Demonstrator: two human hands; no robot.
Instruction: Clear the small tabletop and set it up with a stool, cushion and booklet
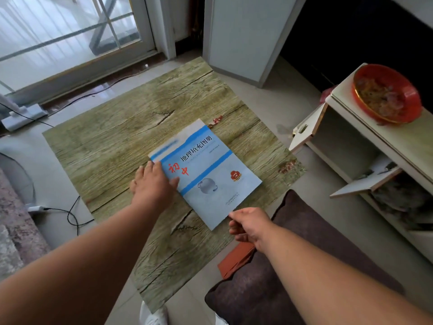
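Note:
A pale blue booklet [206, 174] lies flat on the small wood-grain tabletop [121, 141], turned at an angle. My left hand [152, 184] rests flat on its left edge, fingers spread over the cover. My right hand [248, 225] pinches the booklet's near corner between thumb and forefinger. A dark purple cushion [290, 285] sits just off the table's right front edge, on an orange-brown stool [235, 260] of which only a corner shows.
A white cabinet [351, 146] with open doors stands to the right, a red bowl [386, 95] on top. Cables [72, 214] and a white plug lie on the floor at left. A glass door [70, 31] is at the back. My white shoes [153, 315] show below.

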